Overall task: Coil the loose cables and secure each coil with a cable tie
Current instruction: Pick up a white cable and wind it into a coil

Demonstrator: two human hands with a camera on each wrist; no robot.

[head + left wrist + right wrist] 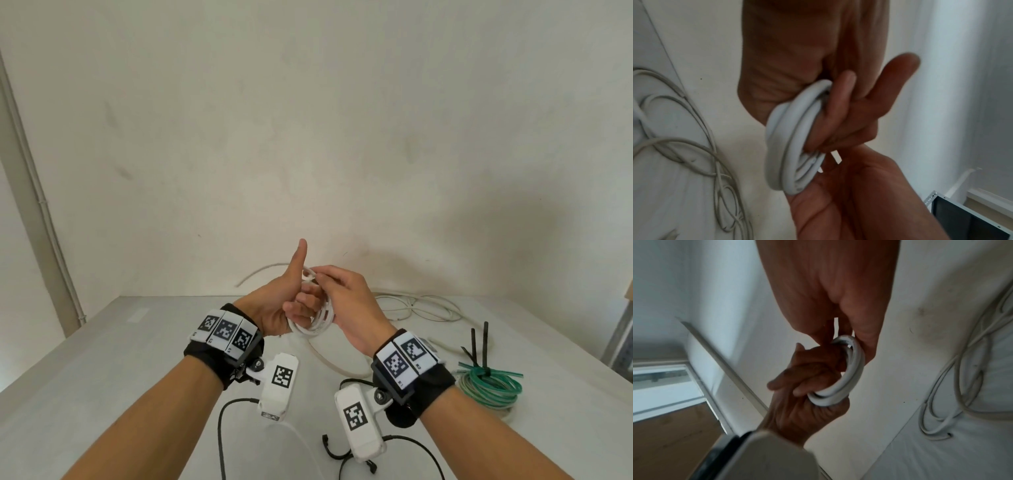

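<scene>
A thick white cable coil (pixel 317 323) hangs above the table between both hands. My left hand (pixel 297 310) has its fingers curled through the loops and its thumb pointing straight up. My right hand (pixel 320 277) pinches the top of the coil. The cable's tail (pixel 329 364) trails down to the table. In the left wrist view the coil (pixel 786 146) wraps around my left fingers (pixel 838 113). In the right wrist view my right hand (pixel 842 331) grips the coil (pixel 854 374) at its top, with my left hand (pixel 805 386) below.
Thin loose white cables (pixel 423 308) lie tangled on the table at the back right, also seen as loose cables (pixel 674 133) in the left wrist view. A green tied coil (pixel 491 385) and black cable ties (pixel 479 342) lie to the right. The wall stands close behind.
</scene>
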